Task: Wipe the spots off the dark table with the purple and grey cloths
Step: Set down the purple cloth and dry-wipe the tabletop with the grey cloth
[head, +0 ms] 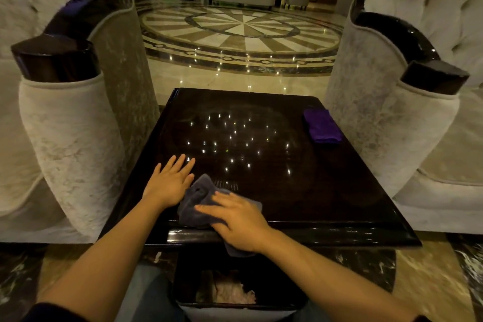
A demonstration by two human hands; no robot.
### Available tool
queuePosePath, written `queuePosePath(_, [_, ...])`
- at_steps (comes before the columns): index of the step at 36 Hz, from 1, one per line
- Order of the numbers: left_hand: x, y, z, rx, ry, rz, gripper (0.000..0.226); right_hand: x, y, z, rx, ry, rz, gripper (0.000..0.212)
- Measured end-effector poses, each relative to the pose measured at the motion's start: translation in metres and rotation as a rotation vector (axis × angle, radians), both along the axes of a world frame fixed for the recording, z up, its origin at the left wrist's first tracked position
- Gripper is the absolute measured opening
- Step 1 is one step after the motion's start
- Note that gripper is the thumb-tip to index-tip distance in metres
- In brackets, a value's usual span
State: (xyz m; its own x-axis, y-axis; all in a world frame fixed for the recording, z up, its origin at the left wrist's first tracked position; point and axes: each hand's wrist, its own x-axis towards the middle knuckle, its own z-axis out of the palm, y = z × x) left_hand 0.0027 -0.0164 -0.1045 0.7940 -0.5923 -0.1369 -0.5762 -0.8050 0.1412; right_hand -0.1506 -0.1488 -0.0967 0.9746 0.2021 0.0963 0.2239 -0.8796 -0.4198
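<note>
The dark glossy table [326, 191] stands in front of me, its top full of small light reflections. A crumpled grey cloth [194, 201] lies at the near edge, partly hanging over it. My right hand [237, 219] presses flat on that cloth with fingers spread. My left hand [171, 181] rests flat on the tabletop just left of the cloth, fingers apart, holding nothing. A folded purple cloth [322, 125] lies untouched near the table's far right corner.
Pale upholstered armchairs with black armrest caps flank the table, one on the left [68, 125] and one on the right [392, 117]. A dark bin [235, 293] with crumpled paper sits below the near edge. Polished patterned floor [243, 31] stretches beyond.
</note>
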Motion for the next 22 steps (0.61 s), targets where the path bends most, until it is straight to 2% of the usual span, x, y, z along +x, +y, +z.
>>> queuePosePath(6, [-0.002,0.0,0.002,0.003,-0.005,0.004,0.05,-0.006,0.013,0.004,0.029,-0.005,0.116,0.034])
queuePosePath(10, [0.0,0.0,0.0,0.017,-0.022,-0.014,0.052,-0.011,0.006,0.021,0.295,0.022,0.084,0.032])
queuePosePath(12, [0.002,0.001,-0.001,0.011,-0.017,-0.021,0.052,-0.015,-0.005,0.029,0.368,-0.013,0.005,0.034])
queuePosePath(16, [0.003,0.002,-0.003,-0.037,-0.011,-0.001,0.05,-0.021,-0.05,0.049,0.341,-0.127,-0.247,0.04])
queuePosePath(22, [0.004,0.002,-0.003,-0.054,0.004,-0.004,0.05,-0.032,-0.144,0.057,0.121,-0.252,-0.689,0.04])
